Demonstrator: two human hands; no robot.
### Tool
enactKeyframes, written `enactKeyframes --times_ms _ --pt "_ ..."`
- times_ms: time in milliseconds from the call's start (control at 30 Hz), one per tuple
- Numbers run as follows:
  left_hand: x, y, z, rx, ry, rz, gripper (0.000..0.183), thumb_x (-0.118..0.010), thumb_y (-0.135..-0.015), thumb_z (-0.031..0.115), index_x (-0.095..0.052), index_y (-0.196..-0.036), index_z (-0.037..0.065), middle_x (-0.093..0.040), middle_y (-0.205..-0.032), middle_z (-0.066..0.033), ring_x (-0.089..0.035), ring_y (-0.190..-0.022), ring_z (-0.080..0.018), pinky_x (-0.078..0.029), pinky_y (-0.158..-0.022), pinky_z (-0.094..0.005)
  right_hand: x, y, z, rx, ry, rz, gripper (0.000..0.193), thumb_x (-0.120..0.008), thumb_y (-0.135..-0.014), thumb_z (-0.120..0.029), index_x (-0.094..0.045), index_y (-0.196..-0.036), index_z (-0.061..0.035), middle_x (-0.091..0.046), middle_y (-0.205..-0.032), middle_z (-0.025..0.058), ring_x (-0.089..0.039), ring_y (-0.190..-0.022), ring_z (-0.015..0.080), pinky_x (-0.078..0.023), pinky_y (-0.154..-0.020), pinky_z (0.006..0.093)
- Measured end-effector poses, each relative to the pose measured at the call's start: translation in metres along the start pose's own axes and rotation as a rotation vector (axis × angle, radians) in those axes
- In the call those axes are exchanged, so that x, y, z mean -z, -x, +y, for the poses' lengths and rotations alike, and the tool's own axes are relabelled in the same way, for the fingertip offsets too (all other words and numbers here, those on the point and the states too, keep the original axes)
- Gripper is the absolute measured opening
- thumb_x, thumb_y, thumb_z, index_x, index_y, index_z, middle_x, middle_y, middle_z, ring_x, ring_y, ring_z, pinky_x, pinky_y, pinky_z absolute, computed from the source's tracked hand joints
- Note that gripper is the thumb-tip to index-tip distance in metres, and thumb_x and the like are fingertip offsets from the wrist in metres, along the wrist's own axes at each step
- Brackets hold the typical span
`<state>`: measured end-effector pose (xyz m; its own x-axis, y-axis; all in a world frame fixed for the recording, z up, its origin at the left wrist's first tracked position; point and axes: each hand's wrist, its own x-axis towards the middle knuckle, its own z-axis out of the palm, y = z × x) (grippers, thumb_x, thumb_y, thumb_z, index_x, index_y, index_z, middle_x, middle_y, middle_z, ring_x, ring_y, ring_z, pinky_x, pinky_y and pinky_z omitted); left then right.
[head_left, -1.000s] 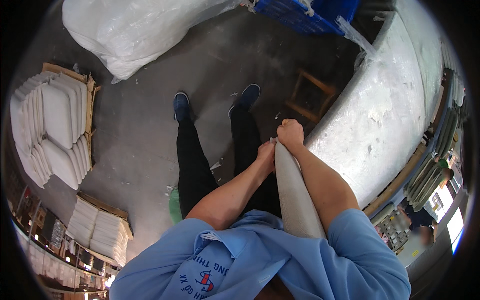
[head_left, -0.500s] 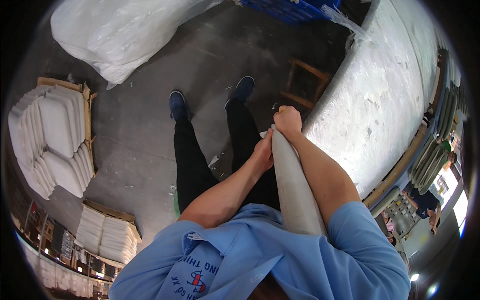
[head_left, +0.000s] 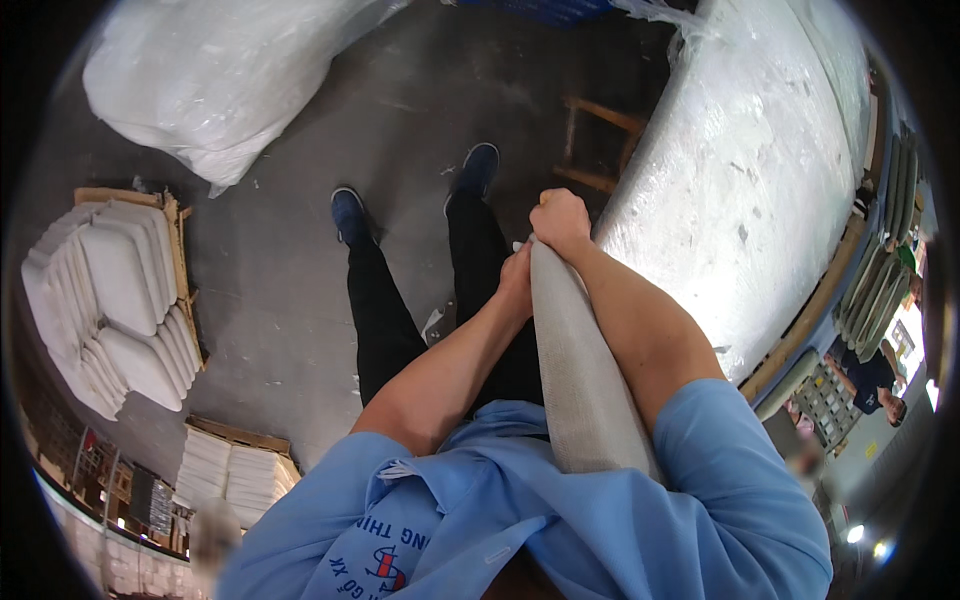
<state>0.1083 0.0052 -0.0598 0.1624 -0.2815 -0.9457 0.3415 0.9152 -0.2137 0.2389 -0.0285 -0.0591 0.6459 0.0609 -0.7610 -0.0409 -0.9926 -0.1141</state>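
Note:
A light grey fabric-covered cushion (head_left: 582,375), seen nearly edge-on, stands between my forearms, its near end against my blue shirt. At its narrow far end, my left hand (head_left: 516,278) is closed on the left side of the fabric, where a small white bit shows beside the fingers. Just beyond, my right hand (head_left: 562,220) is closed in a fist at the cushion's tip, knuckles up. What lies inside that fist is mostly hidden. The far end of the cushion sits close to the film-wrapped table (head_left: 745,190) on the right.
Stacked white cushions on a pallet (head_left: 125,290) stand at the left, with another stack (head_left: 235,465) nearer. A big plastic-wrapped bundle (head_left: 220,80) lies far left. A wooden frame (head_left: 600,140) is on the floor beside the table. Another person (head_left: 870,385) stands at far right.
Both hands and the cushion's far end have shifted slightly left and farther away in the picture. The view has also turned a little. My grip looks the same.

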Motion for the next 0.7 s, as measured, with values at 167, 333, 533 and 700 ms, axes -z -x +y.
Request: enactKeyframes --times_ms 167,333,533,700 --pt "0.009 0.053 0.037 -0.598 -0.873 -0.008 0.032 -0.054 -0.11 0.028 -0.069 -0.127 0.005 -0.07 -0.109 -0.0078 -0.066 -0.099 -0.0158 -0.053 -0.087 -0.0331 -0.004 0.002 0.005 -0.003 -0.026 0.017 0.024 -0.063 -0.084 -0.016 -0.079 -0.1 -0.0074 -0.075 -0.111 0.0245 -0.07 -0.11 0.0437 -0.055 -0.098 0.0494" --pt "-0.01 0.25 0.061 -0.85 -1.091 -0.81 0.034 -0.047 -0.108 0.02 -0.072 -0.121 0.001 -0.073 -0.123 -0.012 -0.065 -0.121 -0.0264 -0.041 -0.113 -0.0434 -0.001 0.003 0.007 0.004 -0.107 0.038 0.019 -0.061 -0.083 -0.014 -0.077 -0.092 -0.0062 -0.074 -0.104 0.025 -0.071 -0.105 0.0442 -0.056 -0.093 0.0503" --pt "-0.037 0.258 0.043 -1.063 -1.091 -0.995 0.032 -0.047 -0.1 0.014 -0.076 -0.094 0.003 -0.077 -0.103 -0.0117 -0.07 -0.105 -0.0311 -0.047 -0.103 -0.0444 -0.004 0.003 0.009 0.049 -0.151 0.081 0.017 -0.061 -0.082 -0.013 -0.075 -0.089 -0.0049 -0.074 -0.101 0.0257 -0.071 -0.101 0.0454 -0.055 -0.09 0.0511" --pt "-0.033 0.216 0.025 -1.041 -0.994 -0.977 0.043 -0.04 -0.101 0.018 -0.074 -0.082 0.001 -0.077 -0.09 -0.0135 -0.073 -0.088 -0.0306 -0.051 -0.092 -0.0432 0.003 0.009 0.007 0.048 -0.196 0.007 0.023 -0.062 -0.084 -0.015 -0.078 -0.099 -0.0067 -0.074 -0.112 0.0257 -0.069 -0.112 0.0451 -0.054 -0.099 0.0502"
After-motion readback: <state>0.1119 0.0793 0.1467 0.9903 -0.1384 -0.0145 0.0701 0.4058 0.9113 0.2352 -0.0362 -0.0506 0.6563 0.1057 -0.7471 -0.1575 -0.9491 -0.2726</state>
